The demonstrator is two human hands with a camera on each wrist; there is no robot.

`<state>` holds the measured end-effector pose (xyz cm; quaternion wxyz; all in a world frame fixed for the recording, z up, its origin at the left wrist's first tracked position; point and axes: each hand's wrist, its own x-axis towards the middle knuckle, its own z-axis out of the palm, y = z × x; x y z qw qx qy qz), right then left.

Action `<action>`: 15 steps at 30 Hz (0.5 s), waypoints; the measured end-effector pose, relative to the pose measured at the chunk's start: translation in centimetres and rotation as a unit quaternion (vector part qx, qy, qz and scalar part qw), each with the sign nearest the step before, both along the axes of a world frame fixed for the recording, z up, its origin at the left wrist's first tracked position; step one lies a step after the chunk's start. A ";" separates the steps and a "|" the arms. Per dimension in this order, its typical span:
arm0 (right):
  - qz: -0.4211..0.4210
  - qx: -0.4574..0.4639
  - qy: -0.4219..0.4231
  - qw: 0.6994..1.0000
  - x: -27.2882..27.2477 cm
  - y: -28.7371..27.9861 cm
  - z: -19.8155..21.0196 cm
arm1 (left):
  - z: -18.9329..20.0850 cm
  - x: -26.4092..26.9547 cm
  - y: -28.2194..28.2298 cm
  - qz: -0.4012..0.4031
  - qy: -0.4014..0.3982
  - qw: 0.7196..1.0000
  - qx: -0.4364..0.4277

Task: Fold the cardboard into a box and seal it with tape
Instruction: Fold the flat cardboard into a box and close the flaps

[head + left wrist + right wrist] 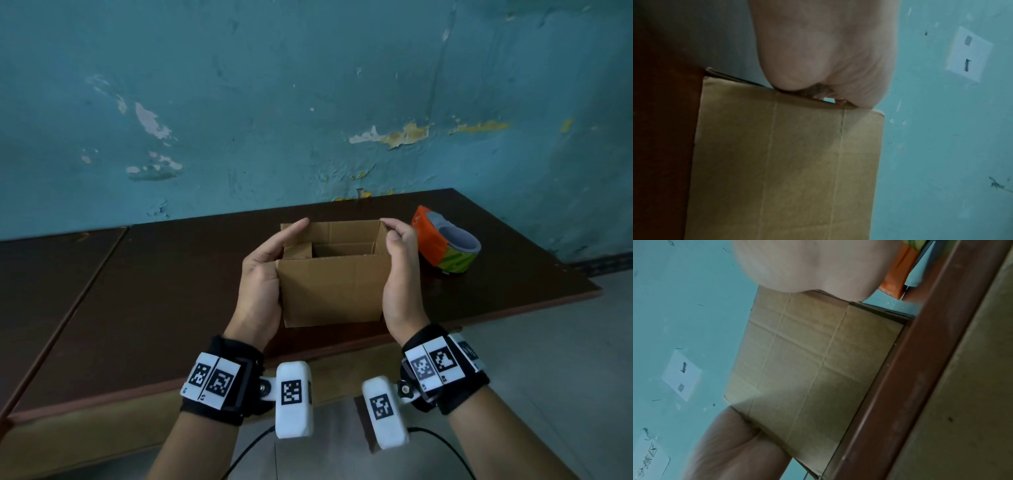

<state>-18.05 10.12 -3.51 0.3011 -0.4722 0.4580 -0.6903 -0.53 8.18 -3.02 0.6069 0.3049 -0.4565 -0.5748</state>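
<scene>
A brown cardboard box (332, 291) stands upright on the dark brown table (154, 291), its top open and inner flaps showing inside. My left hand (263, 274) lies flat against its left side, with fingers stretched along the top edge toward the far corner. My right hand (400, 270) holds the right side, fingers curled over the far right top corner. The left wrist view has the left palm (824, 48) on the box wall (787, 162). In the right wrist view the right palm (803, 264) rests on the box (807, 361).
An orange tape dispenser (442, 245) with a green-printed roll lies on the table just right of the box; its orange body (898, 272) shows behind my right hand. A peeling blue wall rises behind. The table's front edge (910, 369) runs close under the box.
</scene>
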 end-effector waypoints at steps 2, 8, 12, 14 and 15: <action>0.000 0.001 0.002 1.000 0.0 0.1 0.0 | 0.0 0.0 0.1 0.009 -0.004 1.000 0.001; -0.001 0.006 -0.001 1.000 0.0 0.3 0.3 | 0.1 0.2 0.0 0.007 -0.021 1.000 0.003; -0.015 0.018 -0.035 0.999 0.3 0.6 0.1 | 0.1 0.6 -0.1 -0.020 -0.029 0.999 0.013; -0.020 0.022 -0.060 0.998 0.3 0.8 0.1 | 0.3 0.7 -0.1 -0.038 -0.033 0.999 0.009; -0.022 0.024 -0.064 0.997 0.2 0.7 0.2 | 0.4 0.8 -0.1 -0.048 -0.032 0.998 0.007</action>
